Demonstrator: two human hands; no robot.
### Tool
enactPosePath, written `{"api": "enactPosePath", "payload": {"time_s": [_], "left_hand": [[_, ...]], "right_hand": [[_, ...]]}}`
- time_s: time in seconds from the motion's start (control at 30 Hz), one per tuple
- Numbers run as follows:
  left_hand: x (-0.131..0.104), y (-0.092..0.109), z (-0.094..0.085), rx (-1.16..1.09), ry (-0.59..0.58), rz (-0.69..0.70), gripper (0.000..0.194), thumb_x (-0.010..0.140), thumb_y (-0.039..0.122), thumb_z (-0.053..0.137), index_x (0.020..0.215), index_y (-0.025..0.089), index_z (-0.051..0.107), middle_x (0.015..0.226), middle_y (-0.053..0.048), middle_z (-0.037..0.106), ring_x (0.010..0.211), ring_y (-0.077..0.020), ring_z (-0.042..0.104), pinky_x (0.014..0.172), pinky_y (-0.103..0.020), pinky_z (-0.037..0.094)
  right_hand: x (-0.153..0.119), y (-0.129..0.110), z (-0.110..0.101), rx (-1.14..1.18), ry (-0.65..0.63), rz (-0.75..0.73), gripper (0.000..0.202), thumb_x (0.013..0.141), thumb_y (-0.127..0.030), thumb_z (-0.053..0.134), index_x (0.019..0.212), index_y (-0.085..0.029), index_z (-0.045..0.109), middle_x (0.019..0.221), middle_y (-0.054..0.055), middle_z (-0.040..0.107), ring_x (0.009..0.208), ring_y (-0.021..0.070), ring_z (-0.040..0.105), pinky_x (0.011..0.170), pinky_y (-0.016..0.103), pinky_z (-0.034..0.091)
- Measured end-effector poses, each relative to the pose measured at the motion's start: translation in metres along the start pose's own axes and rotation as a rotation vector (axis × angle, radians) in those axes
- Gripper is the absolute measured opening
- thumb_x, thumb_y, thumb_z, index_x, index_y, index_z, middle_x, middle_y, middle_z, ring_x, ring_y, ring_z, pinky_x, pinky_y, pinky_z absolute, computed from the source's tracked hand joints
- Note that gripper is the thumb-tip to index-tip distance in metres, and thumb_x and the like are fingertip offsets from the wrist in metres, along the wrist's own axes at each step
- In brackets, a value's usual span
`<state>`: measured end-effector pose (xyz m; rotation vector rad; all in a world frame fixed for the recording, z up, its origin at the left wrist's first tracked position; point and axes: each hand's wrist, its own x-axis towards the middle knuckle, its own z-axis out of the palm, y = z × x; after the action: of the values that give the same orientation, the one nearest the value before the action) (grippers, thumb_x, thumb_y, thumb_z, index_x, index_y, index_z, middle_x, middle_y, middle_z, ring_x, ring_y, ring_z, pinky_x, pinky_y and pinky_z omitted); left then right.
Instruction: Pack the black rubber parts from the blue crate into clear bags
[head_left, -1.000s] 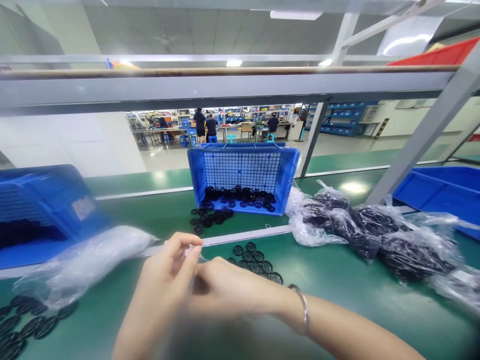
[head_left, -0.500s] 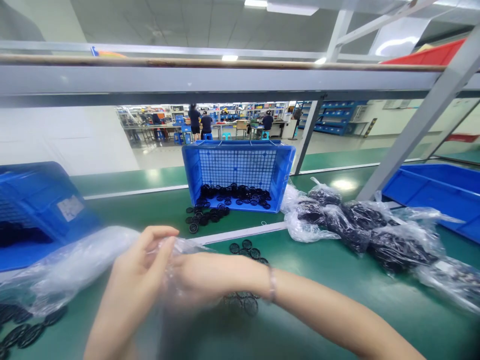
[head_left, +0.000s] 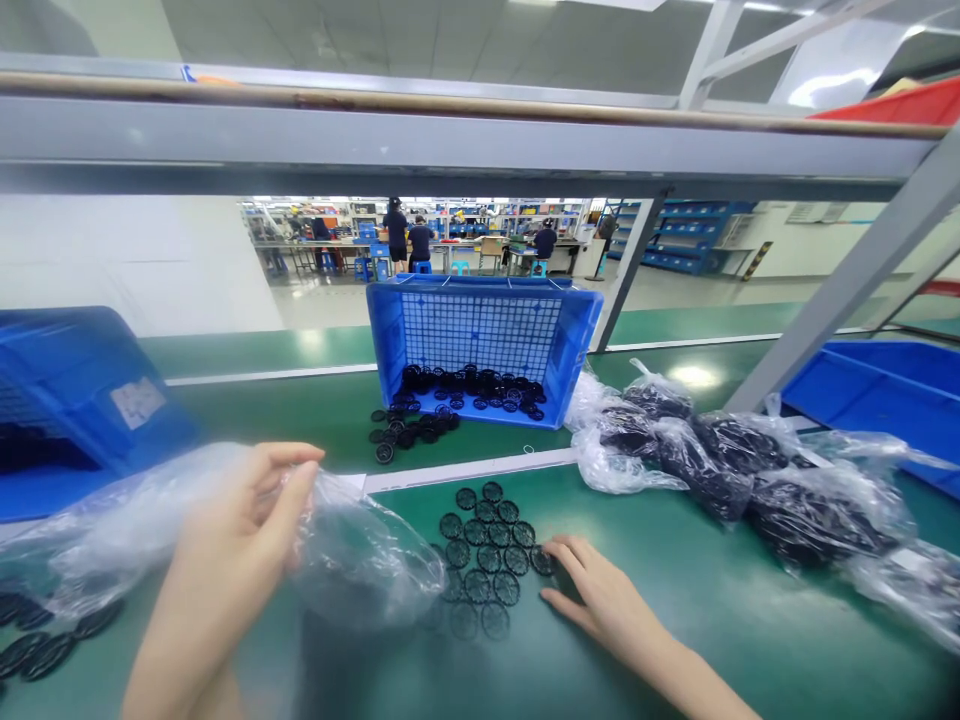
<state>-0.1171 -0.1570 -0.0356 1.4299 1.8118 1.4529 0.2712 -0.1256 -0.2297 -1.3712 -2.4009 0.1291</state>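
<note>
My left hand [head_left: 232, 545] pinches the edge of a clear plastic bag [head_left: 367, 555], which hangs open to the right of the fingers. Several black spoked rings [head_left: 489, 558] lie flat in a group on the green table [head_left: 675, 620], and the bag's edge overlaps the leftmost ones. At the right side of this group, my right hand [head_left: 600, 595] rests low with its thumb and fingers apart, fingertips at the outermost ring [head_left: 541, 560]. More black rings fill the bottom of a tipped blue crate [head_left: 480, 335], and some spill out at its front left.
Filled plastic bags [head_left: 720, 455] lie at the right, before another blue crate [head_left: 877, 390]. At the left are a tipped blue crate [head_left: 97, 390], plastic film [head_left: 142, 520] and loose black rings [head_left: 49, 655]. A shelf beam [head_left: 450, 145] crosses above. People [head_left: 396, 235] are far behind.
My right hand has left the bag and moved right to the rings, its fingers now apart. My left hand has shifted slightly left with the bag, uncovering the ring group.
</note>
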Motion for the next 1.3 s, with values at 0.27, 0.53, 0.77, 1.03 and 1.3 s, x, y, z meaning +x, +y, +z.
{"api": "enactPosePath", "payload": {"time_s": [0.27,0.53,0.77,1.03,1.3], "left_hand": [[0.002,-0.002,0.004,0.031,0.006,0.001,0.044,0.073,0.06,0.067,0.102,0.026,0.07,0.069,-0.001,0.063,0.038,-0.0133,0.051,0.034,-0.024,0.043],[0.001,-0.001,0.005,0.008,-0.004,-0.007,0.043,0.074,0.057,0.068,0.104,0.026,0.069,0.066,0.0,0.061,0.039,-0.013,0.05,0.034,-0.023,0.041],[0.004,-0.001,0.008,-0.008,-0.008,-0.018,0.04,0.073,0.055,0.069,0.101,0.025,0.069,0.066,0.0,0.061,0.039,-0.0132,0.05,0.033,-0.022,0.041],[0.003,-0.002,0.01,-0.004,-0.013,-0.01,0.039,0.074,0.055,0.069,0.099,0.025,0.07,0.065,0.0,0.061,0.04,-0.0135,0.05,0.033,-0.022,0.041],[0.004,-0.002,0.009,-0.018,-0.031,-0.018,0.04,0.074,0.054,0.07,0.102,0.025,0.069,0.064,0.0,0.06,0.042,-0.0136,0.051,0.034,-0.022,0.041]], "right_hand": [[0.025,-0.004,-0.014,0.045,0.01,0.084,0.025,0.09,-0.024,0.053,0.115,-0.026,0.052,0.097,0.002,0.059,0.077,0.0171,0.062,0.068,0.029,0.05],[0.051,0.006,-0.005,-0.028,-0.042,-0.077,0.034,0.091,-0.022,0.053,0.125,-0.027,0.055,0.107,0.005,0.055,0.089,0.02,0.061,0.076,0.034,0.053],[0.042,0.006,-0.011,-0.004,-0.097,-0.085,0.02,0.091,-0.021,0.054,0.111,-0.021,0.054,0.098,0.005,0.057,0.088,0.0211,0.058,0.078,0.035,0.052],[0.036,-0.015,-0.006,-0.025,-0.173,-0.217,0.04,0.085,-0.013,0.056,0.124,-0.023,0.053,0.109,0.008,0.055,0.093,0.0212,0.059,0.077,0.032,0.052],[0.034,-0.036,-0.004,0.004,-0.176,-0.16,0.029,0.08,-0.01,0.053,0.107,-0.02,0.053,0.103,0.006,0.055,0.082,0.0179,0.059,0.07,0.029,0.051]]}}
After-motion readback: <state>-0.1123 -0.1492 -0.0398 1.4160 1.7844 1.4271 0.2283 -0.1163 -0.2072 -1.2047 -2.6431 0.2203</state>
